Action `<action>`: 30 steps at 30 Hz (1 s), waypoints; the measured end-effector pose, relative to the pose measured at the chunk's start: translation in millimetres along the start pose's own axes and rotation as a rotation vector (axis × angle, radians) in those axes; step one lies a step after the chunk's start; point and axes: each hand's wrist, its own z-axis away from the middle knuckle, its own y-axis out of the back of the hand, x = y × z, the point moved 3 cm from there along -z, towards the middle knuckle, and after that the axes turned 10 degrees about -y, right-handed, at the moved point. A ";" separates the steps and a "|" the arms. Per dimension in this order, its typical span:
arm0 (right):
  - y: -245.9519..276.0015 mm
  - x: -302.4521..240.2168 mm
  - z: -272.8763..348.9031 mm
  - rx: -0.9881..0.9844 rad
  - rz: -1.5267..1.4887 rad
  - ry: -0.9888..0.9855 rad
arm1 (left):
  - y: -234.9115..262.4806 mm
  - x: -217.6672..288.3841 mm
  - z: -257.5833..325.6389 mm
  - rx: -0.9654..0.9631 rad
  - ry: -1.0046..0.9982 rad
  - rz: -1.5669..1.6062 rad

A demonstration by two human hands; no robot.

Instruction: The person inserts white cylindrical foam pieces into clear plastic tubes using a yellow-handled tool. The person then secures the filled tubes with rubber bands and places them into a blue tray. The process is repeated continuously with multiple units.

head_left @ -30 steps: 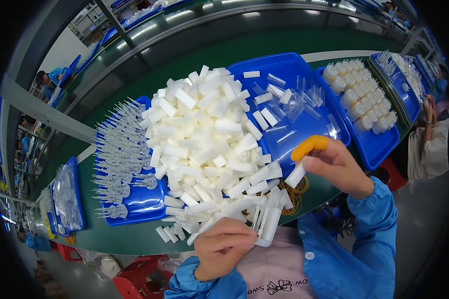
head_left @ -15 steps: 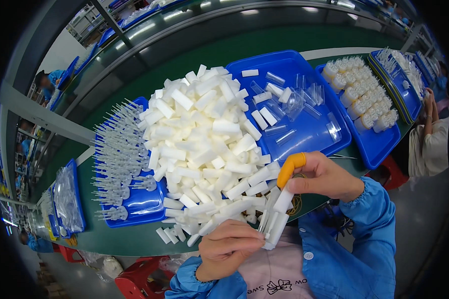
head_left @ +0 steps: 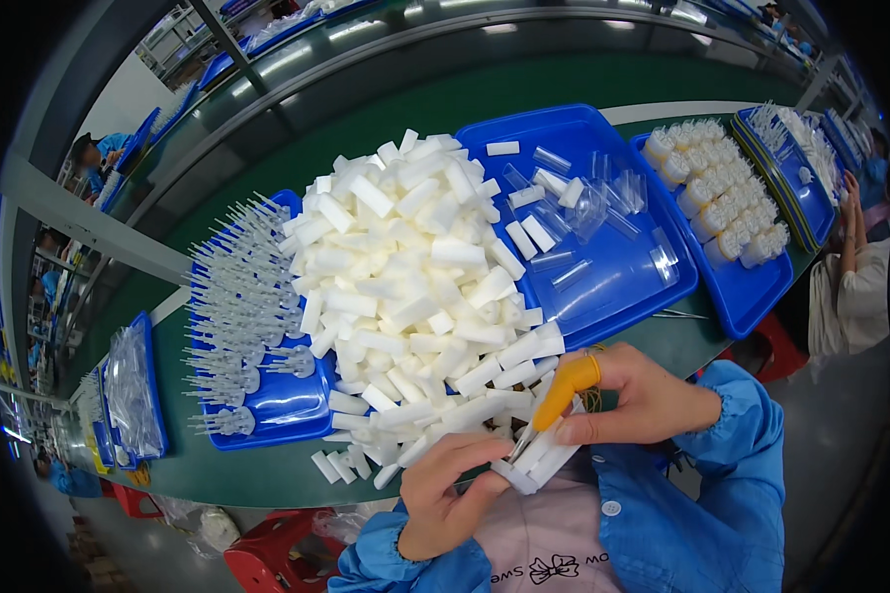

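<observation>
A small bundle of white foam sticks (head_left: 536, 457) sits between the two hands at the near edge of the surface (head_left: 267, 472), its long axis slanting from near left up to far right, the near end lowest. The left hand (head_left: 452, 491) comes in from below, palm turned up, fingers curled shut around the bundle's near end. The right hand (head_left: 635, 397) reaches in from the right, forearm in a blue sleeve (head_left: 732, 465), an orange finger cot (head_left: 567, 387) on its forefinger, pressing thumb and forefinger onto the bundle's far end. Just beyond lies a big heap of white foam sticks (head_left: 405, 287), flanked by a blue tray of clear plastic pieces (head_left: 618, 287) on the right and a blue tray of white spiked parts (head_left: 277, 400) on the left.
</observation>
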 end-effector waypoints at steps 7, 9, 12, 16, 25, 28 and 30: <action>76.8 20.3 -68.3 0.549 0.542 0.035 | 1.9 -11.0 13.7 0.123 0.224 0.403; 84.5 38.4 -86.4 0.583 0.808 0.012 | 2.8 -12.2 15.0 0.136 0.222 0.414; 81.6 52.4 -103.0 0.564 0.911 0.002 | 6.0 -13.9 19.4 0.173 0.188 0.390; 78.9 61.0 -105.5 0.465 0.861 -0.015 | 8.7 -12.7 20.7 0.221 0.097 0.357; 75.5 67.9 -81.3 0.322 0.491 -0.153 | 5.7 -7.1 14.9 0.184 0.071 0.277; 71.4 67.8 -76.4 0.294 0.593 -0.216 | 4.8 -5.2 13.0 0.186 0.103 0.259; 68.6 62.9 -67.6 0.385 0.362 -0.079 | 5.4 -5.2 13.0 0.176 0.097 0.232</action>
